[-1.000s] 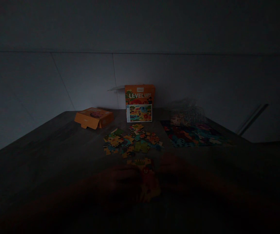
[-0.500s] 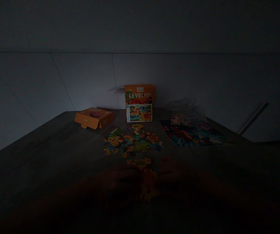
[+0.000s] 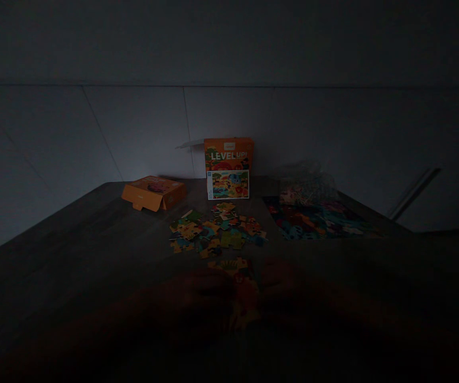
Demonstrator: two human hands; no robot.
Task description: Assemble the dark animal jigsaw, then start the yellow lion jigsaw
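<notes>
Several joined jigsaw pieces (image 3: 242, 287) with a red lion face lie on the table close in front of me. My left hand (image 3: 205, 284) rests over their left side, its fingers reaching onto the pieces. At their right edge is my right hand (image 3: 279, 276), touching or very near them. The picture is so dark that I cannot make out the fingers of either hand, or whether they hold a piece. Just beyond lies a loose heap of jigsaw pieces (image 3: 232, 239), green, yellow, blue and orange.
An orange box (image 3: 229, 146) marked "LEVEL UP!" stands by the wall, with a picture card (image 3: 229, 185) leaning on it. An open orange box (image 3: 153, 191) lies left. On the right, a clear plastic bag (image 3: 307, 186) sits on a dark colourful sheet (image 3: 320, 223).
My hands have shifted only slightly around the joined pieces. The heap, the boxes and the bag stay where they were.
</notes>
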